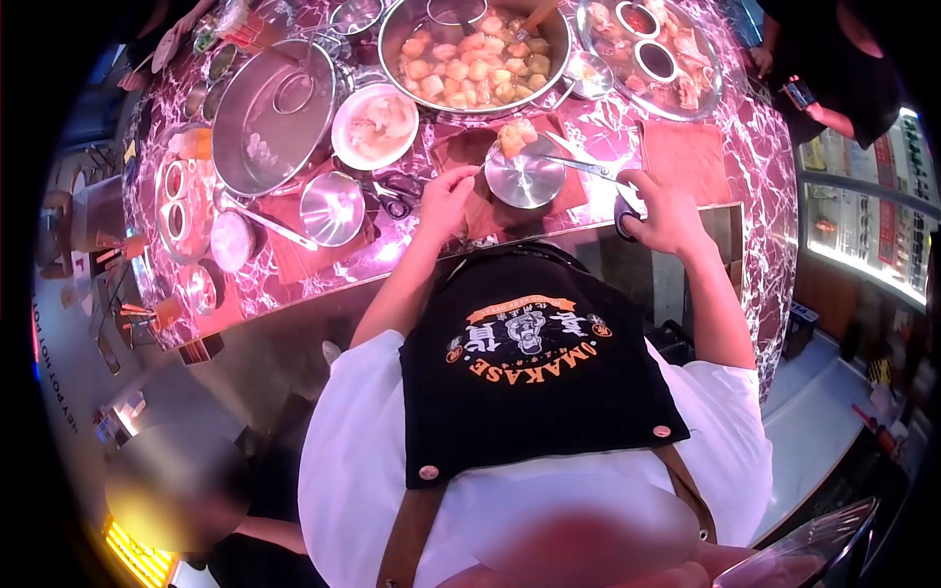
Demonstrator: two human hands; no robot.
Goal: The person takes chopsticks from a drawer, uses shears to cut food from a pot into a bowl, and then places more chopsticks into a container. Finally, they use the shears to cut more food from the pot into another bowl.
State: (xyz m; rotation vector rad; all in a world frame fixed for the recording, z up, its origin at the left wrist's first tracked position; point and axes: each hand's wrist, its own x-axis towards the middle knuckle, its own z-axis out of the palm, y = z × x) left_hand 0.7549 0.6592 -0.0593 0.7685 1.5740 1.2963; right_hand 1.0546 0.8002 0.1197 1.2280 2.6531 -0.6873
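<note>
Marble counter (627,127): right hand (659,211) grips scissors (588,169).

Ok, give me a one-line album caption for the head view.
At a pink marbled counter, the right hand works scissors over a small steel bowl; the left hand rests beside it.

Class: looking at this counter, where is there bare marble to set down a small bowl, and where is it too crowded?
Bare marble counter lies right of the brown cloth, below the round tray. Crowded: the left side around the lidded pot, white bowl and small steel bowl.
</note>
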